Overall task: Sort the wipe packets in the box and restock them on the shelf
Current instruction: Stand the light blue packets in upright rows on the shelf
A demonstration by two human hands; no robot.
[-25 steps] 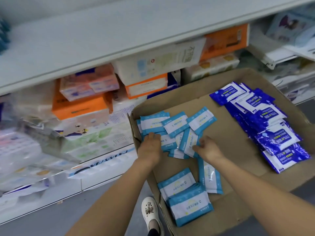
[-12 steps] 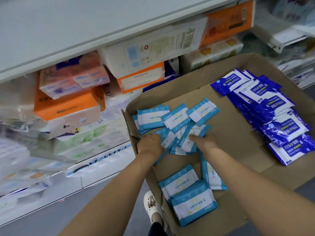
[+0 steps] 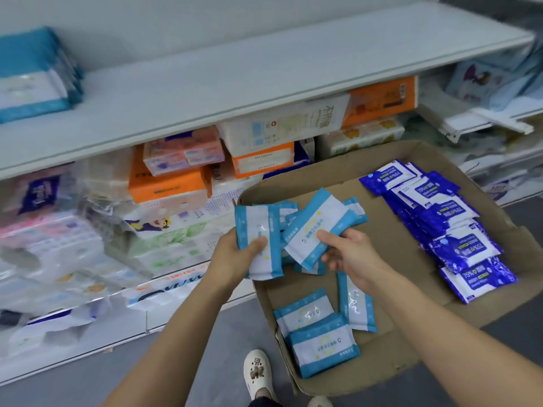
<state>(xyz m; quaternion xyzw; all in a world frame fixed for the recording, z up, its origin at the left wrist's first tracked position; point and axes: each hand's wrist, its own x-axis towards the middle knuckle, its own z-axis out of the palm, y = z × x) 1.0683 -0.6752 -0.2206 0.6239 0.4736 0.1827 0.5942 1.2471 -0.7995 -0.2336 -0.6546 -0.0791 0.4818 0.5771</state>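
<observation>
Packets fill both your hands: left hand (image 3: 232,259) fingers clamp a light-blue packet (image 3: 258,245), right hand (image 3: 349,254) fingers pinch another (image 3: 317,230), above the box (image 3: 382,365) beside the shelf (image 3: 235,83).

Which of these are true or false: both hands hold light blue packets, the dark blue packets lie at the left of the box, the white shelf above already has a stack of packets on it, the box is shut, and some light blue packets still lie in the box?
1. Both hands hold light blue packets. True: the left hand grips one bundle, the right hand another.
2. The dark blue packets lie at the left of the box. False: they lie along its right side.
3. The white shelf has a stack of packets. True, at its left end.
4. The box is shut. False: it is open.
5. Some light blue packets lie in the box. True.
</observation>
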